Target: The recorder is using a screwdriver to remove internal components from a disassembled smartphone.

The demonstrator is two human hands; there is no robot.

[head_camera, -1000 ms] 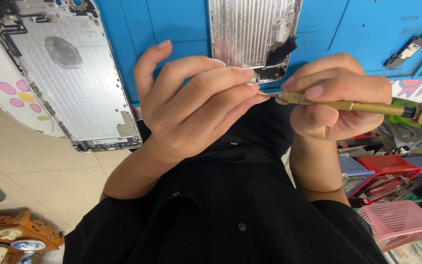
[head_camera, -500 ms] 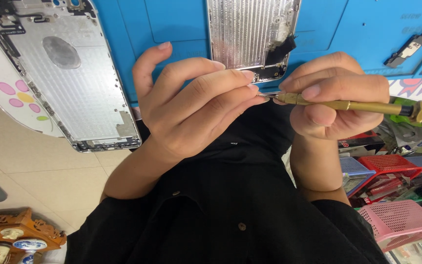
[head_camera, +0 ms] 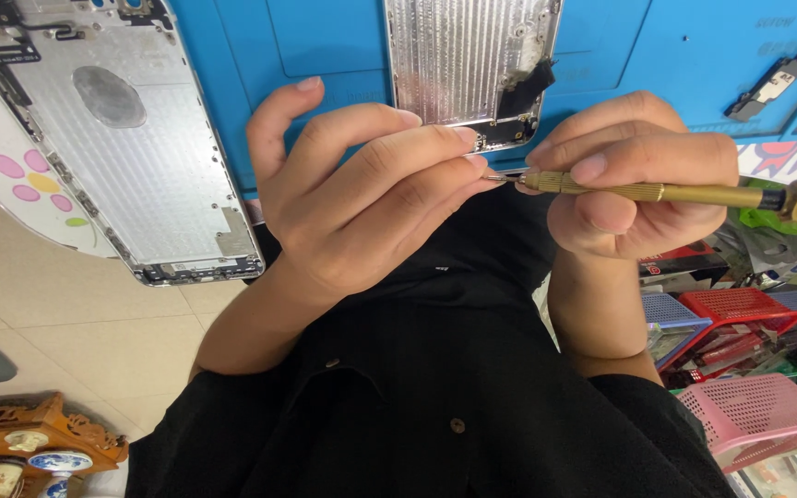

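My right hand [head_camera: 634, 175] grips a slim brass screwdriver [head_camera: 657, 192] with its fingers curled tight round the knurled shaft, thumb pressed along the top. The tool lies almost level, its rotating cap out to the right and its fine tip pointing left. My left hand [head_camera: 362, 207] meets that tip: the fingers lie pressed together and extended, and their ends close on the bit, as if pinching something tiny there. Whatever sits between them is too small for me to make out. I judge both hands are raised close to the camera so the fine work at the tip can be seen.

Behind the hands a blue work mat [head_camera: 325, 55] covers the table. An opened silver phone housing [head_camera: 472, 65] lies on it just beyond the fingertips, kept near the tool. A second, larger housing [head_camera: 117, 138] lies well apart to the left, overhanging the mat's edge. A small black part [head_camera: 781, 74] rests at far right. Red and pink baskets [head_camera: 740, 309] sit lower right.
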